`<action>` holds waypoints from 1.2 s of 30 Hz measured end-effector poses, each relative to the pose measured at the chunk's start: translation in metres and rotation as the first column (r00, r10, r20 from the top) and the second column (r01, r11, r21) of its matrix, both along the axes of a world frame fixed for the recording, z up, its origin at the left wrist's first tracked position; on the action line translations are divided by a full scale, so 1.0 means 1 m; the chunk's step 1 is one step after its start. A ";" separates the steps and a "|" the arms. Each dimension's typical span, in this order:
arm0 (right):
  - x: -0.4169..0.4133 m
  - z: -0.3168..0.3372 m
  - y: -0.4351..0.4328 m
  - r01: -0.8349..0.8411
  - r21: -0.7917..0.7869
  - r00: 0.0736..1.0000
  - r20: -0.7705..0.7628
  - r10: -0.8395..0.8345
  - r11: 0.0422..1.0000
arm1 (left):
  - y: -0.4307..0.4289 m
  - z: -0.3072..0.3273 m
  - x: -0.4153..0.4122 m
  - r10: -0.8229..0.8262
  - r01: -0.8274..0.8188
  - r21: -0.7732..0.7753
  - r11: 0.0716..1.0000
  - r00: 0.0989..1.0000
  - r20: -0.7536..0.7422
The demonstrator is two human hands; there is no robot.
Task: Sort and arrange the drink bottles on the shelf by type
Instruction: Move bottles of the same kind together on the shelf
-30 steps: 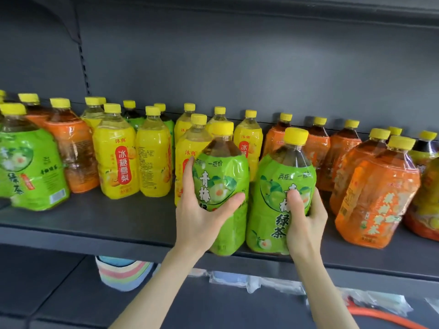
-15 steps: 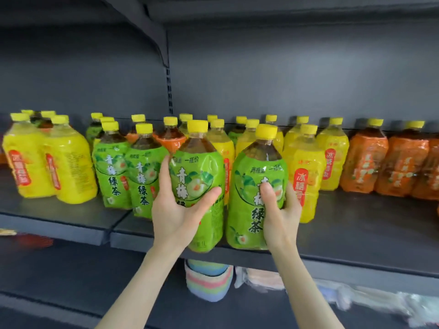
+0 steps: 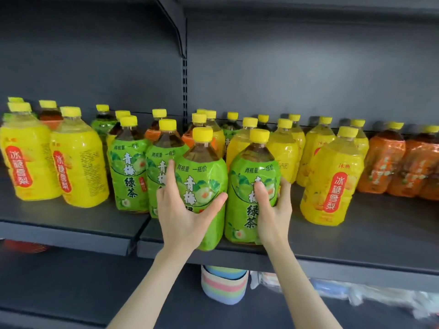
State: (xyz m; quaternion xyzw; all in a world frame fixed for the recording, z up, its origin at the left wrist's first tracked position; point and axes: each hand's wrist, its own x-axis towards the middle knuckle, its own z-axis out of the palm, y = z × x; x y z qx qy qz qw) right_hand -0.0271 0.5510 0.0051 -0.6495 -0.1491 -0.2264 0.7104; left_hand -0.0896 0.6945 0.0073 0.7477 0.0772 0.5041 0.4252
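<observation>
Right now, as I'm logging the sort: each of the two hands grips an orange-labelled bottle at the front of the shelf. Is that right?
The colour is wrong. The head view shows the left hand gripping one green-labelled bottle and the right hand gripping another, both at the front of the shelf.

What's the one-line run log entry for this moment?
left hand: grips left green bottle | right hand: grips right green bottle | both at shelf front edge

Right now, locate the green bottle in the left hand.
Head view, centre: left-hand green bottle at the shelf's front edge, right-hand green bottle on its right, standing green bottles on its left.
</observation>
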 end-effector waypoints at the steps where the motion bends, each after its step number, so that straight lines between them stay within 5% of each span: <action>1: 0.001 0.001 0.002 0.009 -0.019 1.000 0.001 -0.008 1.000 | 0.001 -0.001 0.003 0.011 -0.011 0.015 1.000 1.000 0.006; 15: 0.007 0.004 -0.003 0.118 -0.185 0.992 0.067 -0.107 0.976 | -0.013 -0.008 0.036 0.301 -0.318 0.218 0.923 0.947 0.109; 20: 0.001 0.003 -0.013 0.010 -0.206 1.000 0.010 -0.008 0.978 | -0.027 -0.005 0.025 0.238 -0.294 0.253 0.922 0.944 0.229; 24: -0.002 -0.001 -0.031 0.015 -0.212 0.999 -0.028 -0.022 0.977 | -0.049 0.015 0.022 0.012 -0.132 0.294 0.947 0.927 0.376; 28: 0.003 0.011 -0.066 0.191 -0.198 0.980 0.094 -0.176 0.961 | -0.079 0.040 0.032 -0.130 0.044 0.358 0.933 0.967 0.219; 32: 0.024 0.022 -0.105 0.405 -0.186 0.906 0.215 -0.365 0.895 | -0.098 0.053 0.054 0.092 -0.120 0.446 0.887 0.992 0.084; 36: 0.054 0.030 -0.133 0.345 -0.183 0.938 0.113 -0.329 0.921 | -0.102 0.048 0.068 0.243 -0.267 0.457 0.849 0.963 0.113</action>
